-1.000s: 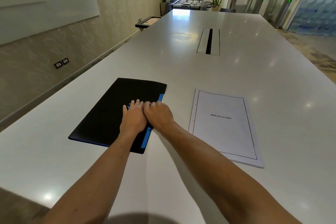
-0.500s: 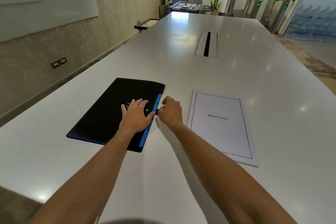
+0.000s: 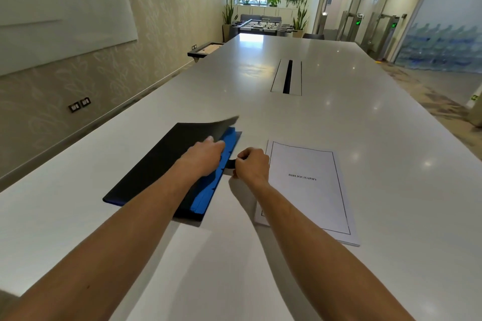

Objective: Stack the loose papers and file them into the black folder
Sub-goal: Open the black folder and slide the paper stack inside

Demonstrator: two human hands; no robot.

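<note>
A black folder (image 3: 156, 164) with a blue inner lining lies on the white table (image 3: 339, 117), left of centre. Its top cover is lifted along the right edge, so the blue inside shows. My left hand (image 3: 203, 156) holds that raised cover edge. My right hand (image 3: 251, 164) pinches a small black closure tab at the folder's right side. A stack of white papers (image 3: 307, 190), its top sheet headed "BIBLIOGRAPHY", lies flat just right of my right hand.
A long cable slot (image 3: 287, 77) sits in the table's middle, farther away. The wall with a whiteboard (image 3: 52, 8) runs along the left. A foosball table (image 3: 260, 25) and plants stand beyond the far end.
My right hand pulled the closure tab out to the right. My left hand went from pressing flat on the cover to lifting its right edge, exposing the blue inside.
</note>
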